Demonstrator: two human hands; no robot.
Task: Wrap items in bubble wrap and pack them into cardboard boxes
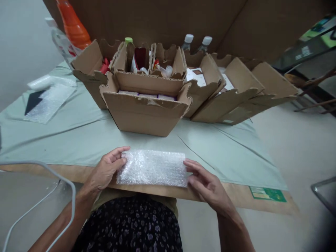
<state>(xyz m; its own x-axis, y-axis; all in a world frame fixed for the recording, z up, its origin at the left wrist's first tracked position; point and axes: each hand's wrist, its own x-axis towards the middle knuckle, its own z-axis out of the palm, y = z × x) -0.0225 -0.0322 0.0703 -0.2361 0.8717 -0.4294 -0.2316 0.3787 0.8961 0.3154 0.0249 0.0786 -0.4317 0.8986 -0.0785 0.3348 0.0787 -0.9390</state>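
A flat, folded sheet of bubble wrap [153, 168] lies at the front edge of the table, its long side running left to right. My left hand [106, 169] grips its left end, the thumb on top and the fingers at the upper corner. At the opposite end my right hand [207, 183] has its thumb and fingers closed about the right edge. Whether anything is wrapped inside the sheet cannot be made out. Just beyond it stands a cardboard box [143, 115] holding several flat packs with purple edges.
Several open cardboard bins [204, 80] with mixed goods line the back. An orange bottle [75, 28] stands behind them at left. More bubble wrap [51, 105] lies partly over a dark flat piece on the green cloth [78, 140]. A grey cable [72, 196] loops past my left arm.
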